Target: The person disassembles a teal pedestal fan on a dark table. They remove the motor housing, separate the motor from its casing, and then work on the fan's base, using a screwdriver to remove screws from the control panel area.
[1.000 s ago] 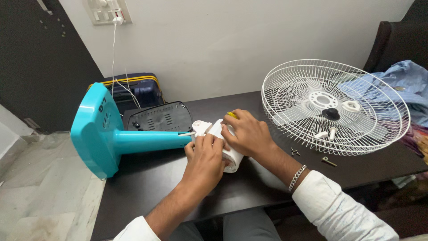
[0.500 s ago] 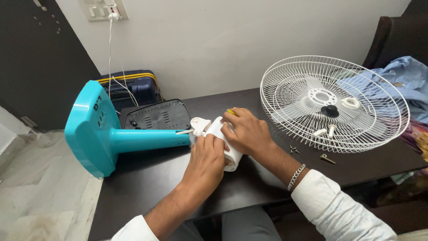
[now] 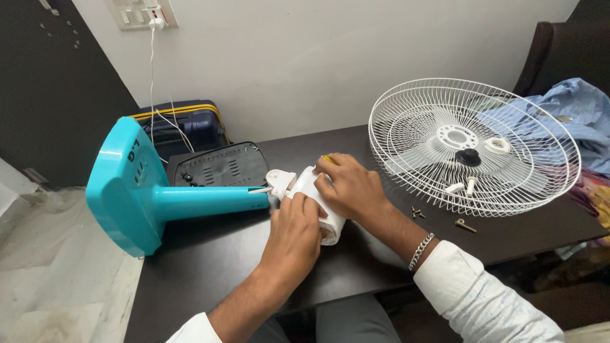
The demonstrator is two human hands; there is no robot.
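A teal fan stand (image 3: pixel 152 197) lies on its side on the dark table (image 3: pixel 210 273), its square base hanging off the left edge. At the end of its pole sits the white motor housing (image 3: pixel 318 197). My left hand (image 3: pixel 293 236) presses on the housing from the near side, fingers at the neck joint. My right hand (image 3: pixel 348 185) wraps over the top of the housing, and a yellow tool tip (image 3: pixel 328 159) shows just behind its fingers.
A white wire fan guard (image 3: pixel 473 146) lies flat at the right with small white and black parts inside it. Loose screws (image 3: pixel 416 213) and a brass piece (image 3: pixel 464 225) lie near its rim. A black vented cover (image 3: pixel 222 165) sits behind the pole. A dark suitcase (image 3: pixel 181 127) stands by the wall; blue cloth (image 3: pixel 565 111) at far right.
Both hands stay on the white housing with only slight finger shifts. The view has drifted a little.
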